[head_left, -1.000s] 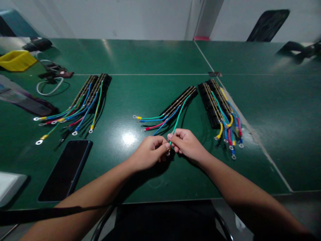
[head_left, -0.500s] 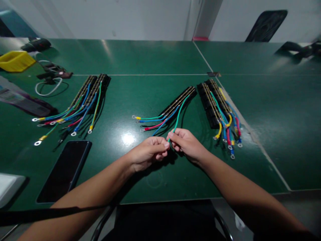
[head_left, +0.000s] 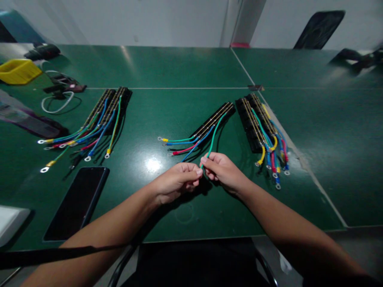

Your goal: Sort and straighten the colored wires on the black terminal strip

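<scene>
A black terminal strip (head_left: 212, 121) with brass-coloured rails lies at mid-table, with green, blue and red wires running from it toward the left. One green wire (head_left: 213, 135) comes down from its upper end to my hands. My right hand (head_left: 220, 169) pinches this wire between thumb and fingers. Just beside it, my left hand (head_left: 182, 177) is closed on the wire's lower end, which the fingertips hide. The fingertips of both hands are almost touching, a little above the table surface.
Two wired strips (head_left: 112, 107) lie at left, two more (head_left: 257, 121) at right. A phone (head_left: 78, 203), a white object (head_left: 12, 223), a plastic package (head_left: 26, 115), a yellow bin (head_left: 20, 71) and a white cable (head_left: 58, 109) are on the left side. A black chair back (head_left: 320, 30) stands behind.
</scene>
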A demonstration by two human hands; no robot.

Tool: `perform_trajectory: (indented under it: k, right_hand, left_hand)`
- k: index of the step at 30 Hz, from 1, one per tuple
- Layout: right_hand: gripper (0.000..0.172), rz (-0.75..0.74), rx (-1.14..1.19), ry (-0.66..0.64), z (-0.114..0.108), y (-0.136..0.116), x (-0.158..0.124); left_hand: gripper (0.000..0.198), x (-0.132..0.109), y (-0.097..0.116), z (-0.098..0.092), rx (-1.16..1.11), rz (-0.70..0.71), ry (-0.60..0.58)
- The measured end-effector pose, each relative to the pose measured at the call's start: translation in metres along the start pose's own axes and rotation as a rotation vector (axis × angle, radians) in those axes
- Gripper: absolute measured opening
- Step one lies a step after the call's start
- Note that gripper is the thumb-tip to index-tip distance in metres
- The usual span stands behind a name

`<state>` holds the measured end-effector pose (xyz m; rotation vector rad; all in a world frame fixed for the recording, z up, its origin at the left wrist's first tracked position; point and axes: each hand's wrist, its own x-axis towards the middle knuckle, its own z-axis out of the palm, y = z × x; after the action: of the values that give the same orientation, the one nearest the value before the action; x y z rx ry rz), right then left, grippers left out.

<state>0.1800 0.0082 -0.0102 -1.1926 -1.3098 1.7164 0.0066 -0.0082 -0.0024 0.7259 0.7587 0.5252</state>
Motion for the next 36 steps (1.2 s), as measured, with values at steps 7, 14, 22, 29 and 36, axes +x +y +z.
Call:
perform_trajectory:
  k: [7, 14, 22, 29, 36]
  right_hand:
    - [0.033, 0.011, 0.022, -0.041, 0.0003, -0.0024, -0.0008]
    - [0.032, 0.014, 0.010, -0.011, -0.0004, 0.0000, -0.0004]
    - [0.031, 0.018, -0.009, -0.039, -0.0009, -0.0012, 0.0000]
    - [0.031, 0.017, -0.013, -0.020, -0.0003, -0.0019, -0.0009]
    - [0.031, 0.003, -0.033, -0.031, -0.0005, -0.0015, -0.0005]
  left_hand:
    - [0.024, -0.0003, 0.0009, 0.0027, 0.019, -0.017, -0.003]
    - [0.030, -0.0005, 0.0003, 0.0010, 0.007, -0.022, 0.021]
    - [0.028, -0.0007, 0.0012, 0.0023, 0.035, -0.033, 0.021]
    - [0.030, -0.0010, 0.0000, 0.0010, 0.014, -0.017, 0.032]
    - [0.029, -0.0006, 0.0007, 0.0017, 0.031, -0.021, 0.037]
